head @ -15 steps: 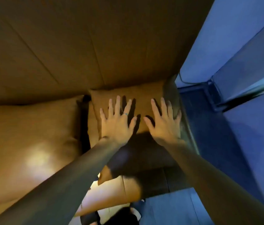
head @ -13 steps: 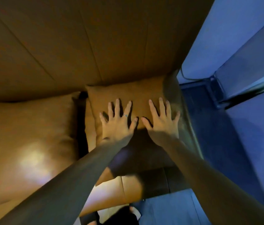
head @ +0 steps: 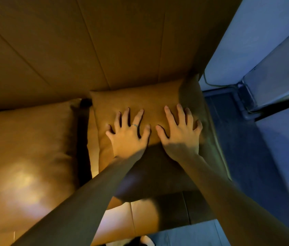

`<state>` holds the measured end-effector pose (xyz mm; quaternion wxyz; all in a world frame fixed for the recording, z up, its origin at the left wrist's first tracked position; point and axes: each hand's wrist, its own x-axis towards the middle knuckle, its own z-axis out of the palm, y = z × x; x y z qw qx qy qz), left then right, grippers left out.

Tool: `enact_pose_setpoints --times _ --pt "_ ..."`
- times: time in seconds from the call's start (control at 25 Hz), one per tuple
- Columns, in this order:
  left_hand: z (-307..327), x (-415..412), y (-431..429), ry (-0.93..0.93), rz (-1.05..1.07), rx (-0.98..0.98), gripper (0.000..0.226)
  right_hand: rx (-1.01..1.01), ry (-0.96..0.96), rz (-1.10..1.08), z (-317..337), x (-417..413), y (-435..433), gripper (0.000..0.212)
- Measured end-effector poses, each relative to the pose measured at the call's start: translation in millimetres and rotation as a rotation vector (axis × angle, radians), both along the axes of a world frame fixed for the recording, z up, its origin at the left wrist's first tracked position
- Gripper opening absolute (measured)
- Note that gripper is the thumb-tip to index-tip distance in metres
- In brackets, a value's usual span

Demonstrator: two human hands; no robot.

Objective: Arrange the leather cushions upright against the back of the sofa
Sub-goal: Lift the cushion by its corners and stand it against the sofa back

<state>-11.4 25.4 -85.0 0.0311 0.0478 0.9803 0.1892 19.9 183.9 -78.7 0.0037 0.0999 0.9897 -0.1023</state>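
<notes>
A tan leather cushion [head: 136, 102] stands against the sofa back [head: 104, 41] at the sofa's right end. My left hand [head: 128, 134], with a ring on one finger, lies flat on the cushion's face with fingers spread. My right hand [head: 181, 130] presses flat beside it, fingers spread, close to the right armrest [head: 206, 125]. Neither hand grips anything. A second, larger tan cushion [head: 24, 148] leans against the sofa back to the left, with a dark gap between the two. My forearms hide the lower part of the right cushion.
The tan seat [head: 140, 215] shows below the cushions. Right of the armrest lie a dark blue-lit floor [head: 246, 157], a pale wall [head: 255, 41] and a cable [head: 211, 84] along the skirting.
Both hands have slid slightly down the cushion's face while staying flat on it. The view has shifted a little, so the cushion sits higher in the picture.
</notes>
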Motion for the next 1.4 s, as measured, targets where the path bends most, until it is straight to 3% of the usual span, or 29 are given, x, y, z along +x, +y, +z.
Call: enact_pose_setpoints --times 0.12,0.2,0.28,0.36,0.44,0.52,0.6,0.76,0.92,1.08,1.2,1.4 --pt "11.2 -21.3 -5.2 -0.038 0.242 0.148 0.039 -0.146 0.038 -0.115 14.6 -10.0 12.8 0.042" --pt "12.2 -37.5 -17.3 -0.069 0.395 0.265 0.024 -0.252 0.045 -0.283 23.5 -18.2 25.7 0.040" --pt "11.5 -51.5 -35.0 -0.160 0.568 0.372 0.023 -0.377 -0.049 -0.491 26.0 -23.9 40.7 0.059" --pt "10.2 -55.8 -48.8 -0.310 0.722 0.408 0.045 -0.539 -0.157 -0.656 20.5 -25.7 55.4 0.086" --pt "11.2 -52.8 -55.8 -0.420 0.795 0.496 0.067 -0.772 -0.250 -0.739 12.9 -28.6 67.4 0.110" --pt "8.7 -49.8 -57.6 -0.484 0.809 0.673 0.073 -0.912 -0.332 -0.739 7.4 -34.4 77.3 0.122" --pt "3.8 -50.9 -58.3 -0.515 0.803 0.773 0.072 -0.923 -0.396 -0.713 3.5 -40.5 81.9 0.133" --pt "-6.1 -58.9 -60.7 -0.557 0.788 0.787 0.076 -0.860 -0.393 -0.697 -16.8 -44.2 88.6 0.165" --pt "-5.3 -62.6 -61.3 -0.545 0.782 0.774 0.079 -0.894 -0.320 -0.687 -11.6 -43.8 85.1 0.155" --pt "16.2 -56.8 -54.8 -0.483 0.796 0.729 0.078 -0.977 -0.193 -0.652 8.6 -28.1 84.5 0.109" --pt "45.6 -52.0 -46.8 -0.366 0.749 0.726 0.087 -1.083 -0.109 -0.660 28.1 -10.7 91.7 0.099" --pt "116.8 -74.6 -44.8 -0.186 0.561 0.912 0.101 -1.194 0.145 -0.578 92.8 -27.6 107.0 0.080"
